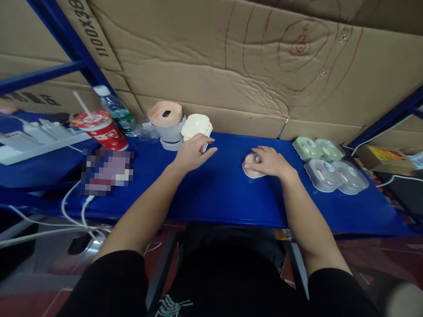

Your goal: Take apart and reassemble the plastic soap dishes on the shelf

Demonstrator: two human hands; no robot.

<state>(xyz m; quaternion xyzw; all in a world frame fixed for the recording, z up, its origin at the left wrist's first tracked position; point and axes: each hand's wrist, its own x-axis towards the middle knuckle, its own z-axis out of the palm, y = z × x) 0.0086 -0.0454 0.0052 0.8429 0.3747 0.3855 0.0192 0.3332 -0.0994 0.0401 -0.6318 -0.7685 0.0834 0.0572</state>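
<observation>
My left hand [194, 153] is in front of a stack of cream moulded trays [198, 125], thumb and fingers apart and holding nothing. Whether its fingertips touch the stack I cannot tell. My right hand [271, 162] spans a small pinkish container [252, 171] with a clear lid, flat on the blue table. Its thumb rests on the near part and its fingers on the far part, hiding much of the container. Left of the cream trays stand a stack of grey trays [172, 136] and a peach tray [166, 113] with a dark hole on top.
Green lidded containers [317, 149] and grey ones [335, 175] sit at the right of the blue table [216, 197]. A red cup [107, 132] with a straw, a plastic bottle [117, 109] and a power strip [36, 143] with cables occupy the left. Cardboard [190, 42] walls the back.
</observation>
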